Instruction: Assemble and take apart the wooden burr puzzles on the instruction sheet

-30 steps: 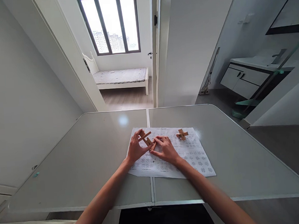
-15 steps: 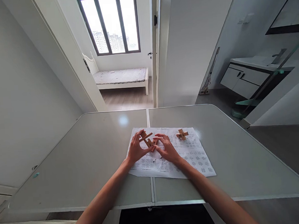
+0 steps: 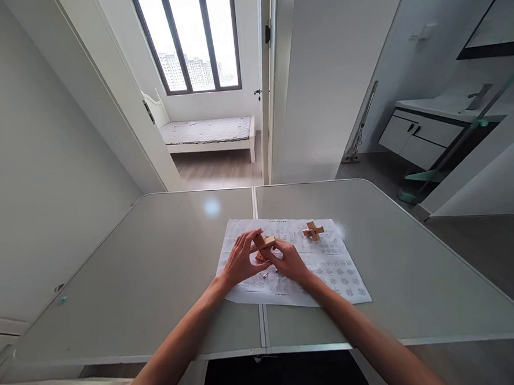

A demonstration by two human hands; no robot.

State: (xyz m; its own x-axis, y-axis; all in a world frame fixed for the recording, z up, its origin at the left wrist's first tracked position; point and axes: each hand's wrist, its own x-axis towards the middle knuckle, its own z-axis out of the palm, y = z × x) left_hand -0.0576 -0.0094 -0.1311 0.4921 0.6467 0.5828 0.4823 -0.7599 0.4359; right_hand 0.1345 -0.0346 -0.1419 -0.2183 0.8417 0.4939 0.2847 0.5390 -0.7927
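Over the printed sheet [image 3: 327, 275], my left hand [image 3: 240, 260] and my right hand [image 3: 290, 262] come together around wooden puzzle pieces [image 3: 265, 242]. The fingers of both hands are closed on these light-brown notched blocks, which cross each other at an angle. My fingers hide part of the pieces, so I cannot tell how they interlock. Farther right on the paper stands a cross-shaped wooden puzzle [image 3: 313, 231] with dark marks on it, untouched. A tiny silvery bit [image 3: 265, 275] lies on the sheet just below my hands.
The paper rests on a pale folding table [image 3: 158, 280] with a seam [image 3: 262, 326] down its middle. Beyond the far edge, a doorway shows a bed [image 3: 210, 131] under a window. A washbasin cabinet [image 3: 427, 132] stands at the right.
My hands have drawn closer together. The wooden pieces have been turned, and the notched piece that slanted upright between my hands now lies across at another angle. The cross-shaped puzzle has stayed put.
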